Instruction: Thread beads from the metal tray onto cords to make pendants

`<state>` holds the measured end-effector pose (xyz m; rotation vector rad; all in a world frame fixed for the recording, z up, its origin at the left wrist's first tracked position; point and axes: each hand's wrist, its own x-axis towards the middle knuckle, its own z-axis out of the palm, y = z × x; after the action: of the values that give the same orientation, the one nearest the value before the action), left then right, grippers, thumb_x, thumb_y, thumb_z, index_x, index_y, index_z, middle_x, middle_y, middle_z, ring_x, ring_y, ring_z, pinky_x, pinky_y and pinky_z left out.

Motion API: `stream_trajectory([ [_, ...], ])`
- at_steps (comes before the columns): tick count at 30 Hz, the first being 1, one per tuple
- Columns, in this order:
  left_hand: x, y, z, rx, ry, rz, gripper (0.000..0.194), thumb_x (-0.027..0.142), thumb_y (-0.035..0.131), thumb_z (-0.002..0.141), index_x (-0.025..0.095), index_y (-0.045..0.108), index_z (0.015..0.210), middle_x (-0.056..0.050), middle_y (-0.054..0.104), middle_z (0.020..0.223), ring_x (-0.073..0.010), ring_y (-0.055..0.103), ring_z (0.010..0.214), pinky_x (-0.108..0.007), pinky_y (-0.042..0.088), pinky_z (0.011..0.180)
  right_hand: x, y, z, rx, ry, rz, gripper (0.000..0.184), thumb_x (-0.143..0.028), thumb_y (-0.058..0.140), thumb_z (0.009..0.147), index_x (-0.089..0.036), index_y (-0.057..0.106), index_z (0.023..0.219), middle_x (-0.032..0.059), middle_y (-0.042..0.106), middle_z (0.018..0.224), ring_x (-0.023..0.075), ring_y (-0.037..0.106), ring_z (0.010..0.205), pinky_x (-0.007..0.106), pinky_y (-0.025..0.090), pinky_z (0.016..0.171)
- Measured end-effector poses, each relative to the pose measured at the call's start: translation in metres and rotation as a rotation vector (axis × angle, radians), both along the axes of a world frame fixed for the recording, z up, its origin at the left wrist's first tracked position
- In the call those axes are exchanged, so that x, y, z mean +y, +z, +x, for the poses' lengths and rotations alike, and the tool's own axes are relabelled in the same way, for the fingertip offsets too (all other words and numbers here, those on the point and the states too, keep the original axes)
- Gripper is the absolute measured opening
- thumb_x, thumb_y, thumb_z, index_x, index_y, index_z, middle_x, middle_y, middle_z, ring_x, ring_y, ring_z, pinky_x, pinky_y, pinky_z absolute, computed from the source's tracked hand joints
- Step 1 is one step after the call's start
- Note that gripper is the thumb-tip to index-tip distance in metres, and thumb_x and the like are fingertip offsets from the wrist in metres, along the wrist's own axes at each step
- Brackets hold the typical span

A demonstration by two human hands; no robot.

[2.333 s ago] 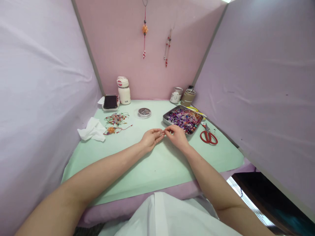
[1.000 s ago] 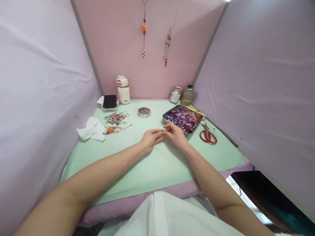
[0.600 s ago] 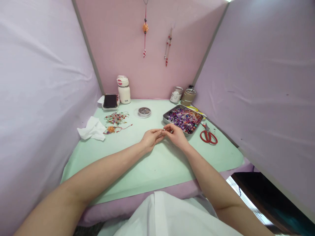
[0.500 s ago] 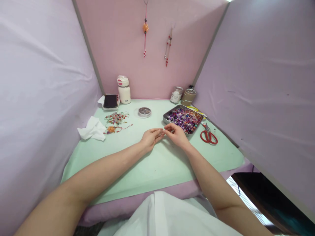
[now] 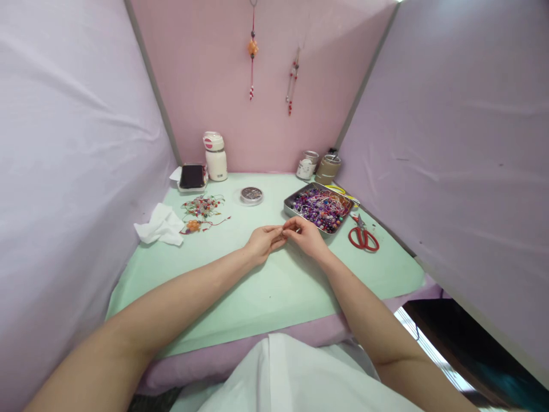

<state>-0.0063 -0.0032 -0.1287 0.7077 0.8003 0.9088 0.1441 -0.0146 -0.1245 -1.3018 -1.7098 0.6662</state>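
My left hand point(image 5: 261, 243) and my right hand point(image 5: 306, 236) meet at the middle of the green table point(image 5: 257, 286), fingertips pinched together. Between the fingertips sits something tiny, perhaps a bead on a thread, too small to name. Both hands rest low on the table surface. Just beyond my right hand stands a metal tray point(image 5: 319, 207) filled with purple and mixed beads and pale cord.
Red scissors point(image 5: 362, 236) lie right of the tray. Finished bead strings point(image 5: 201, 213) and a white tissue point(image 5: 160, 226) lie at the left. A round tin point(image 5: 251, 195), a phone point(image 5: 191, 176), a white bottle point(image 5: 215, 157) and two jars point(image 5: 319, 166) stand at the back. Beaded charms point(image 5: 251, 50) hang on the pink wall.
The fingertips have shifted slightly against each other, drawing apart a little and closing together again. Both hands stay in the same spot; nothing else moved.
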Motion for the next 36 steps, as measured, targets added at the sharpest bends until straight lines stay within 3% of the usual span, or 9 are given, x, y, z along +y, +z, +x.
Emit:
stream_trajectory([
  [5,0.001,0.000,-0.002,0.039,-0.106,0.023,0.010,0.015,0.062,0.079,0.009,0.069,0.082,-0.013,0.071,0.087,-0.0150,0.067,0.081,-0.036,0.047,0.094,0.002,0.001,0.004,-0.038,-0.050,0.043,0.019,-0.036,0.058,0.077,-0.019,0.064,0.085,0.0032,0.065,0.080,0.0161,0.058,0.073,0.029,0.044,0.066],
  [9,0.001,0.001,-0.003,0.091,-0.231,0.033,0.009,0.013,0.062,0.078,0.008,0.068,0.080,-0.013,0.071,0.084,-0.0158,0.068,0.080,-0.035,0.048,0.092,0.000,0.006,0.003,-0.035,0.055,-0.046,0.022,-0.037,0.057,0.077,-0.019,0.067,0.084,0.0047,0.067,0.084,0.0166,0.059,0.076,0.029,0.045,0.067],
  [13,-0.001,0.002,-0.002,0.167,-0.301,0.058,0.009,0.009,0.060,0.076,0.007,0.069,0.078,-0.013,0.071,0.080,-0.0159,0.068,0.079,-0.034,0.049,0.091,-0.004,0.010,0.001,0.027,0.114,-0.117,0.020,-0.036,0.060,0.074,-0.018,0.066,0.078,0.0028,0.066,0.077,0.0139,0.056,0.066,0.027,0.045,0.060],
  [30,-0.001,0.002,0.000,0.236,-0.350,0.092,0.008,0.014,0.068,0.070,0.007,0.068,0.071,-0.013,0.071,0.077,-0.0157,0.067,0.076,-0.031,0.052,0.085,-0.004,0.010,-0.002,-0.022,0.104,-0.088,0.015,-0.032,0.058,0.073,-0.018,0.064,0.074,0.0026,0.063,0.075,0.0130,0.054,0.065,0.026,0.043,0.058],
  [36,-0.001,0.005,-0.002,0.212,-0.359,0.066,0.013,0.020,0.067,0.073,0.008,0.069,0.078,-0.013,0.072,0.084,-0.0160,0.067,0.080,-0.030,0.052,0.085,-0.002,0.011,-0.003,0.179,0.007,-0.137,0.017,-0.034,0.059,0.072,-0.018,0.058,0.072,-0.0007,0.058,0.068,0.0109,0.049,0.061,0.025,0.040,0.058],
])
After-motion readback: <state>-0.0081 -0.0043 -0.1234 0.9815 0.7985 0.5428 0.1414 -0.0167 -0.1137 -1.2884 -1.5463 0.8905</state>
